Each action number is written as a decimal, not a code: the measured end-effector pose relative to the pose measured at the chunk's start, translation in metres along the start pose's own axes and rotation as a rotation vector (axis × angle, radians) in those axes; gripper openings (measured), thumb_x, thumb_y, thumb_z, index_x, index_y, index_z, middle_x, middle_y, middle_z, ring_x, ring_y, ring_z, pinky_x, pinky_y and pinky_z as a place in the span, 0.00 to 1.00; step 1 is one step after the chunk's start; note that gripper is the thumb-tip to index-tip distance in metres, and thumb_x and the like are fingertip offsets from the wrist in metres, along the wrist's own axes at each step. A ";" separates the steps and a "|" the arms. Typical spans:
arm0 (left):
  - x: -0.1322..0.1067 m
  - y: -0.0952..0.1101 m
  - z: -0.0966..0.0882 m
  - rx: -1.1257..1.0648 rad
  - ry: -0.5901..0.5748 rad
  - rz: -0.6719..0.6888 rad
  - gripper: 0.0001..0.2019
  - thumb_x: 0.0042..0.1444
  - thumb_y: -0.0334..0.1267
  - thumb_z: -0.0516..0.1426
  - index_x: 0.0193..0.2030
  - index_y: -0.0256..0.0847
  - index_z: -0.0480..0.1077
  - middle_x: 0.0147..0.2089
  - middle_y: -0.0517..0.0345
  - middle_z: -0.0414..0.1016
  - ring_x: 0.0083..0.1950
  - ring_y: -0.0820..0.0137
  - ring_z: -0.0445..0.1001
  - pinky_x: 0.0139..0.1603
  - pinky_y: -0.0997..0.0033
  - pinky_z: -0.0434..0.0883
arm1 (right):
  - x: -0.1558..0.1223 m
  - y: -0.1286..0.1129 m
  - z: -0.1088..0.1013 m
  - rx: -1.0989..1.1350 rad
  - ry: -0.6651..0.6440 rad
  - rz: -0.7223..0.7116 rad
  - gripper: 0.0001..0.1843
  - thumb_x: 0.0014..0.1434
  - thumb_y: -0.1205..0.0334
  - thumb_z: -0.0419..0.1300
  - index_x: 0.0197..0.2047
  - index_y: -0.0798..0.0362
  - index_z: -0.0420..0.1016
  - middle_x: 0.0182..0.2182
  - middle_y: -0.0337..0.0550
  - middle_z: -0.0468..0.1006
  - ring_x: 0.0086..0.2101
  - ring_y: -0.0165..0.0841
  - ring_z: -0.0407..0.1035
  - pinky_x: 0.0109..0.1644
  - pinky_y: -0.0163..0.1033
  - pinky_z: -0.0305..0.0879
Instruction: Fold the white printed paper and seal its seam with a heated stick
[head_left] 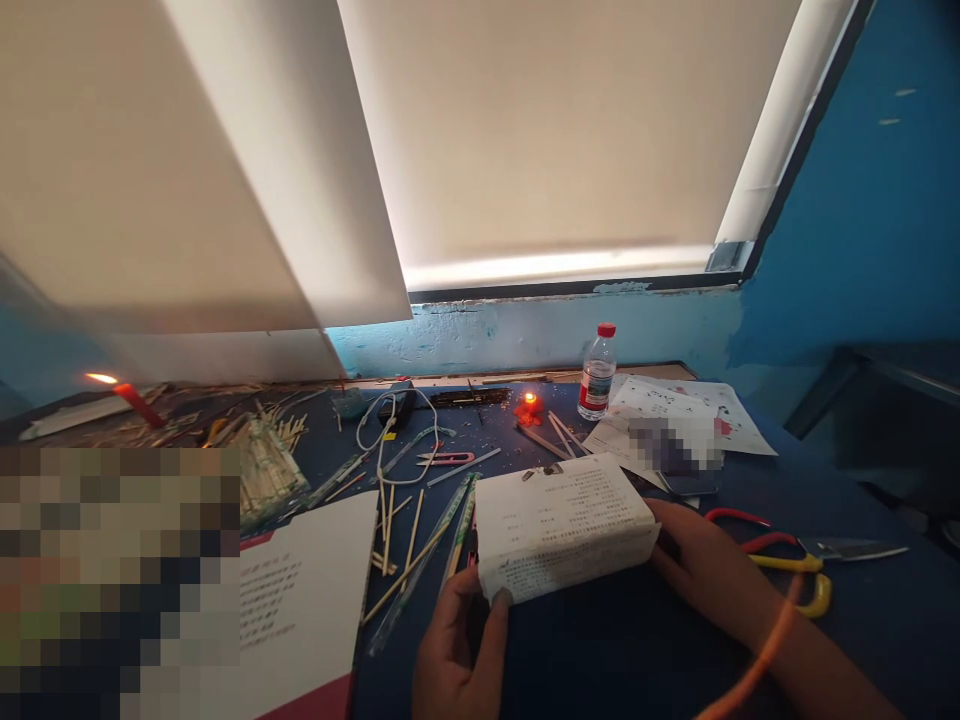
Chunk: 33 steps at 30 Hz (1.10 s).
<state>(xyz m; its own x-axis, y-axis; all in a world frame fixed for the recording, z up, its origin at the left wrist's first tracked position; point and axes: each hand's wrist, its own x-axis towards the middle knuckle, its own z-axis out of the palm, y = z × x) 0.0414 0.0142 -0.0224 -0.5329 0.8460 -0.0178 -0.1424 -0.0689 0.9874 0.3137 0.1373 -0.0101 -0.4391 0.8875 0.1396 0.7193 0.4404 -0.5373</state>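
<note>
Both my hands hold a white box (564, 522) covered in printed paper, just above the dark blue table (615, 650). My left hand (459, 650) grips the box's near left corner, thumb pressed on its front face. At the box's right end my right hand (705, 572) is closed round it, fingers partly hidden behind it. An orange band runs along my right wrist.
Bamboo sticks (409, 555) and wrapped chopsticks lie left of the box. Two lit red candles burn, one (529, 405) at centre back and one (135, 400) far left. A water bottle (598, 372), printed sheets (675, 405), scissors (806, 560), a thread snip (444, 459) and a white cord (390, 425) lie about.
</note>
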 end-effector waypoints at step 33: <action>0.008 0.012 -0.008 0.102 -0.173 -0.115 0.22 0.57 0.54 0.67 0.51 0.41 0.79 0.54 0.46 0.84 0.57 0.51 0.80 0.55 0.63 0.77 | -0.002 -0.003 -0.003 0.546 0.196 0.243 0.28 0.68 0.37 0.55 0.57 0.48 0.80 0.52 0.52 0.84 0.52 0.52 0.78 0.53 0.51 0.77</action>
<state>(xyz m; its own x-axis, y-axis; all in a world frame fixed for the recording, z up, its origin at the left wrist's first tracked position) 0.0286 0.0162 -0.0123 -0.3660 0.9238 -0.1124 -0.1043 0.0793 0.9914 0.3141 0.1346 -0.0069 -0.1535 0.9847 0.0823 0.3849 0.1363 -0.9128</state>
